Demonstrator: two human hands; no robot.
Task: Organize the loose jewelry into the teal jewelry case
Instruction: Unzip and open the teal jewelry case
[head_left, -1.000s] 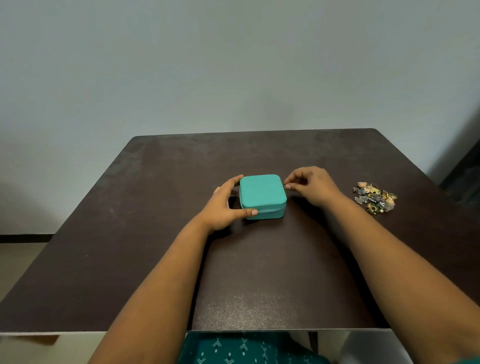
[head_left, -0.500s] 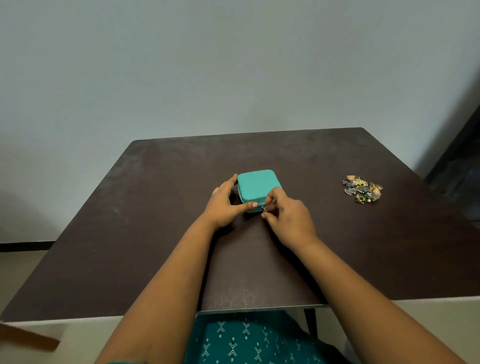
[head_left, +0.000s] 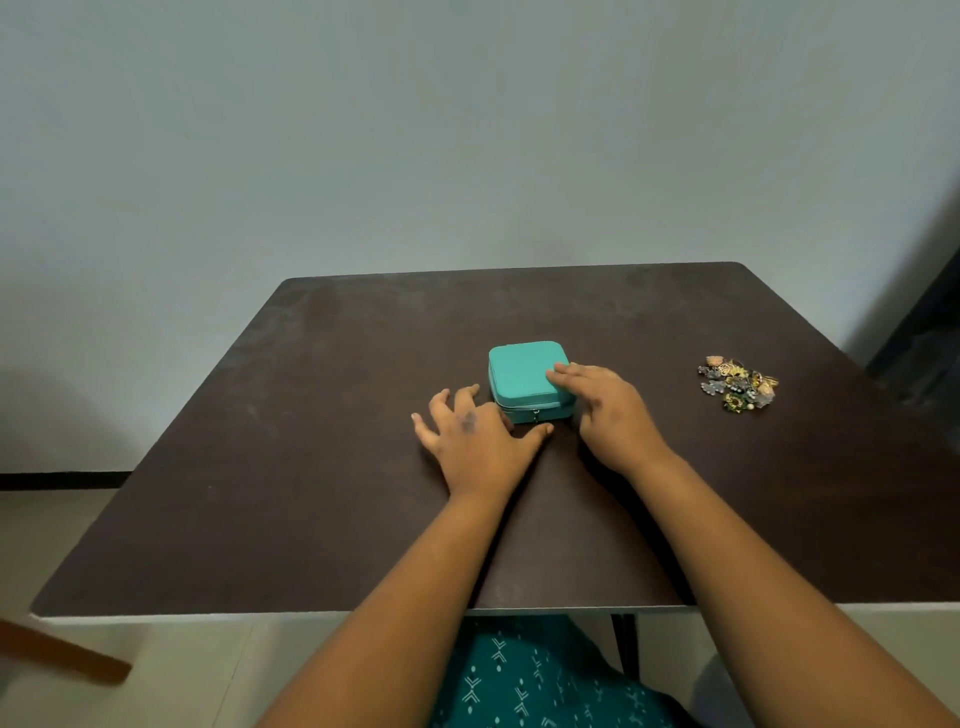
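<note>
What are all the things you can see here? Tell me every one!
Jewelry case: one, teal, lid down, near the middle of the table.
Zipper pull: one, silvery, on the case's near side.
Loose jewelry: one small pile, gold, silver and green bits, on the table to the right of the case, apart from it.
Table: one, dark brown, against the wall.
Wall: pale grey-blue, behind the table.
Wooden piece: one, brown, at the bottom left, blurred.
Clothing: teal with white marks, below the table edge.
Left hand: one, fingers spread, left of the case.
Right hand: one, fingers straight, resting on the case's lid.
</note>
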